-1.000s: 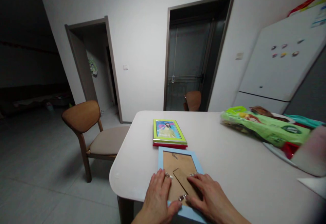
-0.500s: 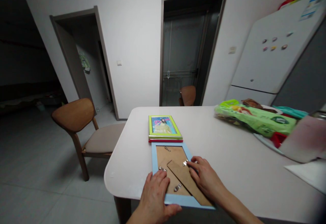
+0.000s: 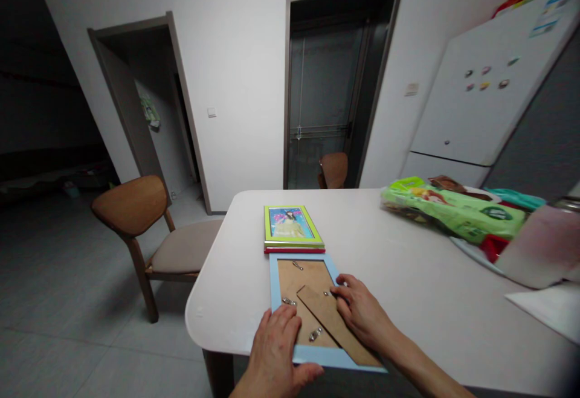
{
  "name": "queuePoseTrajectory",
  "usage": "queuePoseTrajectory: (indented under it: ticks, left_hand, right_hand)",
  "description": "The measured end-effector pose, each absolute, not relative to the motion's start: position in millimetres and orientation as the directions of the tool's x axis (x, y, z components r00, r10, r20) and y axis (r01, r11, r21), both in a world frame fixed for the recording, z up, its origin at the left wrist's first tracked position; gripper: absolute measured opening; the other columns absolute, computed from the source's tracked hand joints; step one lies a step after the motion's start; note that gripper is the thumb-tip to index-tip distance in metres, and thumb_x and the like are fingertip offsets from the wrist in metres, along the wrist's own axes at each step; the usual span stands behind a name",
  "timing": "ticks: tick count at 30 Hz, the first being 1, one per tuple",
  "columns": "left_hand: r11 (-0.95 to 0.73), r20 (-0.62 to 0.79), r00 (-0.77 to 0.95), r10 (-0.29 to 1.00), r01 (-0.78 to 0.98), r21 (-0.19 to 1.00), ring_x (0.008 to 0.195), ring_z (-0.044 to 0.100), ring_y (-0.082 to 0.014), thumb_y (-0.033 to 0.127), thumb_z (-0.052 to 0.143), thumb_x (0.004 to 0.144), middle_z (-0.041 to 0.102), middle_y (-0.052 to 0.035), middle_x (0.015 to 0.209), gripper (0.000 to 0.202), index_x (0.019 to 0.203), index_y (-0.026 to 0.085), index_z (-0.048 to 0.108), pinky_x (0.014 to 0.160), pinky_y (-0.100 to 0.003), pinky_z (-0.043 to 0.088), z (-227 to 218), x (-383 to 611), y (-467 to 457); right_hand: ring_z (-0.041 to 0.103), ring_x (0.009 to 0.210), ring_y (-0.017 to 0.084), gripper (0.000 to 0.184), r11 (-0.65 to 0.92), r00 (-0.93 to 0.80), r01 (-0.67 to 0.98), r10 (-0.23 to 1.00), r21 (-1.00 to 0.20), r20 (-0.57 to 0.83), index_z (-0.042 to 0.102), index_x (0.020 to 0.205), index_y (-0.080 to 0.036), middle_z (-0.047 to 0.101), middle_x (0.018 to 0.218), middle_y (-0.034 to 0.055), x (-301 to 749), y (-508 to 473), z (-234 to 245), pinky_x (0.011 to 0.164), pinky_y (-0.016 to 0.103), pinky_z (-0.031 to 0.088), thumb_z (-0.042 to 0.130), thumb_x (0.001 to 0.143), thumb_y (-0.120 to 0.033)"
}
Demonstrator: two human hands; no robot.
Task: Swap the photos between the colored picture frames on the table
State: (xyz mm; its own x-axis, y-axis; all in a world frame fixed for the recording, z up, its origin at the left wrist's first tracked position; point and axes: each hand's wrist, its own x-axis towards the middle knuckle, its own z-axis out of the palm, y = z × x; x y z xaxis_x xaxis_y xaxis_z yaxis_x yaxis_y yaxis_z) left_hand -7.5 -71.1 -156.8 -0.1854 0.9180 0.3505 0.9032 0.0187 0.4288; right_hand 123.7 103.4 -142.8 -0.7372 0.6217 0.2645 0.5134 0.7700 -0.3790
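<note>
A light-blue picture frame (image 3: 274, 289) lies face down near the table's front edge. Its brown backing board (image 3: 308, 271) carries a slanting stand leg (image 3: 333, 322) and several metal turn clips, one of them (image 3: 315, 334) near the bottom. My left hand (image 3: 274, 343) rests flat over the frame's lower left side, thumb spread toward the near edge. The fingers of my right hand (image 3: 360, 310) are bent onto the right-hand turn clip (image 3: 326, 293), which they partly cover. Beyond the frame is a green picture frame (image 3: 312, 229) with a figure in a yellow dress, on a red frame (image 3: 294, 250).
The white table (image 3: 385, 265) has a rounded left corner. On its right are a green package (image 3: 457, 208), a pinkish jar (image 3: 539, 247) and white paper (image 3: 550, 310). A wooden chair (image 3: 131, 205) stands to the left, and a white fridge (image 3: 480, 108) at the back right.
My right fingers have moved slightly on the right-hand clip, which now shows less of its metal. The blue frame's lower right corner has shifted slightly right. My left hand stays nearly still.
</note>
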Motion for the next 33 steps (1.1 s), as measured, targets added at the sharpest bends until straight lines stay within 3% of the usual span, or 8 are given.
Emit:
queuePoseTrajectory:
  ticks: [5, 8, 12, 16, 20, 28, 33]
  left_hand:
    - [-0.022, 0.428, -0.187, 0.884, 0.898, 0.438, 0.104, 0.045, -0.0274, 0.055, 0.060, 0.059, 0.053, -0.0120, 0.110, 0.058, 0.100, 0.016, 0.052, 0.090, -0.047, 0.032, -157, -6, -72]
    - [-0.047, 0.459, -0.187, 0.868, 0.890, 0.453, 0.097, 0.049, -0.0267, 0.054, 0.060, 0.059, 0.056, -0.0119, 0.102, 0.052, 0.093, 0.015, 0.054, 0.087, -0.046, 0.036, -152, -5, -73]
    - [-0.082, 0.459, -0.175, 0.871, 0.869, 0.487, 0.090, 0.050, -0.0244, 0.050, 0.060, 0.061, 0.056, -0.0099, 0.096, 0.045, 0.089, 0.015, 0.053, 0.082, -0.043, 0.039, -148, -4, -73]
    - [-0.120, 0.480, -0.166, 0.861, 0.852, 0.510, 0.090, 0.050, -0.0233, 0.050, 0.060, 0.061, 0.056, -0.0082, 0.095, 0.045, 0.090, 0.017, 0.052, 0.081, -0.040, 0.040, -150, -5, -73]
    - [-0.121, 0.497, -0.173, 0.850, 0.854, 0.505, 0.088, 0.050, -0.0230, 0.054, 0.058, 0.061, 0.057, -0.0074, 0.093, 0.046, 0.089, 0.018, 0.053, 0.081, -0.040, 0.039, -154, -6, -72]
    - [-0.132, 0.490, -0.168, 0.856, 0.845, 0.519, 0.087, 0.049, -0.0235, 0.053, 0.058, 0.062, 0.056, -0.0080, 0.093, 0.047, 0.091, 0.017, 0.052, 0.078, -0.039, 0.040, -153, -7, -73]
    - [-0.110, 0.488, -0.178, 0.854, 0.856, 0.505, 0.086, 0.050, -0.0231, 0.053, 0.059, 0.060, 0.056, -0.0076, 0.093, 0.045, 0.087, 0.017, 0.053, 0.078, -0.039, 0.040, -156, -7, -73]
  right_hand:
    - [0.044, 0.096, 0.022, 0.032, 0.794, -0.731, 0.516, 0.604, -0.320, 0.319, 0.062, 0.093, -0.014, 0.051, 0.103, 0.0120, 119, 93, -139, 0.085, 0.034, 0.034, 0.037, 0.073, -0.020]
    - [0.045, 0.093, 0.019, 0.031, 0.844, -0.794, 0.402, 0.515, -0.356, 0.323, 0.059, 0.097, -0.018, 0.053, 0.100, 0.0091, 104, 76, -136, 0.081, 0.032, 0.035, 0.038, 0.076, -0.022]
    - [0.045, 0.084, 0.016, 0.026, 0.892, -0.876, 0.272, 0.385, -0.362, 0.292, 0.061, 0.087, -0.023, 0.055, 0.088, 0.0044, 79, 55, -131, 0.075, 0.029, 0.034, 0.037, 0.078, -0.021]
    - [0.043, 0.081, 0.016, 0.022, 0.927, -0.911, 0.246, 0.321, -0.284, 0.257, 0.060, 0.070, -0.021, 0.055, 0.082, 0.0029, 69, 50, -127, 0.070, 0.028, 0.031, 0.039, 0.077, -0.022]
    - [0.042, 0.083, 0.016, 0.019, 0.935, -0.927, 0.218, 0.288, -0.280, 0.241, 0.059, 0.068, -0.020, 0.056, 0.083, 0.0021, 71, 49, -122, 0.070, 0.028, 0.029, 0.042, 0.075, -0.019]
    - [0.042, 0.082, 0.016, 0.022, 0.931, -0.938, 0.171, 0.255, -0.323, 0.236, 0.059, 0.075, -0.021, 0.058, 0.083, 0.0004, 74, 44, -119, 0.072, 0.029, 0.029, 0.039, 0.072, -0.013]
    - [0.044, 0.088, 0.017, 0.031, 0.915, -0.923, 0.134, 0.255, -0.380, 0.290, 0.059, 0.093, -0.023, 0.057, 0.095, 0.0040, 86, 53, -121, 0.076, 0.031, 0.032, 0.037, 0.073, -0.014]
